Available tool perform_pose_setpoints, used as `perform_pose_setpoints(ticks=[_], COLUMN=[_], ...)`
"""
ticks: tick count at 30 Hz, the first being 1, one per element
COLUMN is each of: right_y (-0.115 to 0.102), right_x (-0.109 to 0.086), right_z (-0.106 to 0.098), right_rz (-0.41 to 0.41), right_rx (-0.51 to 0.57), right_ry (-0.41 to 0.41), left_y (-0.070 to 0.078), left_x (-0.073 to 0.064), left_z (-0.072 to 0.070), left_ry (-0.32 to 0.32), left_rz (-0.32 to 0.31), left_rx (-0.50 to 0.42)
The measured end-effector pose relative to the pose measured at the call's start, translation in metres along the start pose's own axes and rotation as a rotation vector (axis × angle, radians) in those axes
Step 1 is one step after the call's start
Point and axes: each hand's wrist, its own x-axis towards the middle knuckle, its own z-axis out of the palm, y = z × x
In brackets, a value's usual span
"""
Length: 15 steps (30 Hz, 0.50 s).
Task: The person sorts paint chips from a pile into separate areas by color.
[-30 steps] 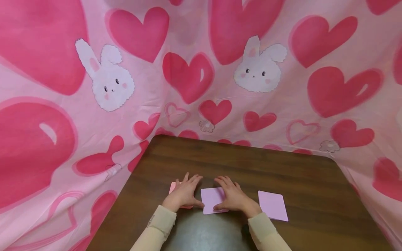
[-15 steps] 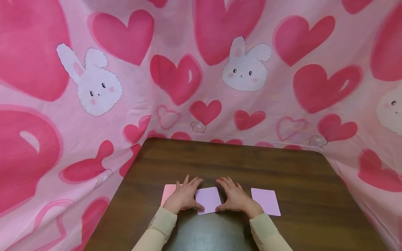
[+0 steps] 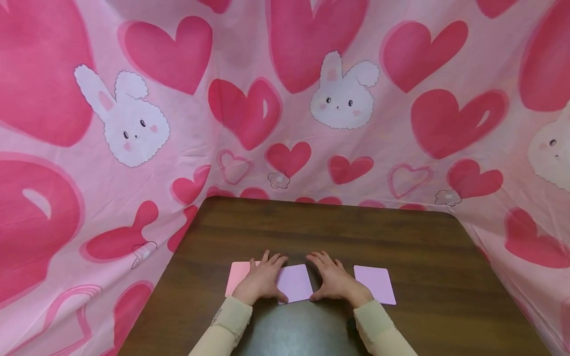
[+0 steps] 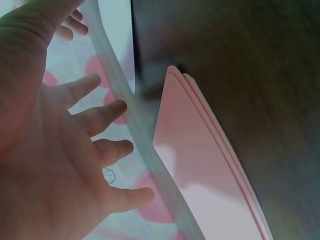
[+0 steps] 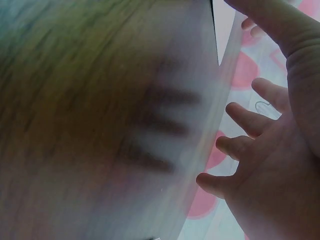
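Observation:
A lilac card (image 3: 296,283) with rounded corners lies on the table between my two hands, slightly turned. My left hand (image 3: 262,278) has its fingers spread at the card's left side, the thumb at its lower left corner. On the other side, my right hand (image 3: 334,279) arches with the thumb at the lower right corner. Partly under the left hand is a pink stack (image 3: 236,277); the left wrist view shows several layers in this pink stack (image 4: 200,160). Only a corner of the lilac card (image 5: 223,25) appears in the right wrist view.
A second lilac card (image 3: 376,284) lies to the right, by the right wrist. The dark wooden table (image 3: 311,227) reaches back to a pink cloth (image 3: 249,44) with hearts and rabbits, hung behind and at both sides.
The head view has turned a little right. Both hands have shifted slightly right against the table, so the right thumb sits at the middle card's edge and more of the pink stack shows.

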Motion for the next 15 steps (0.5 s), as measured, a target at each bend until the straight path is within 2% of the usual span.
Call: perform_pose_setpoints(ticks=[15], right_y=[-0.0017], right_x=[0.0047], right_z=[0.0001], right_rz=[-0.049], right_rx=[0.021], right_ry=[-0.067], left_y=[0.006], left_x=[0.0008], left_z=[0.0062], left_ry=[-0.004], left_rz=[0.014], left_rx=[-0.044])
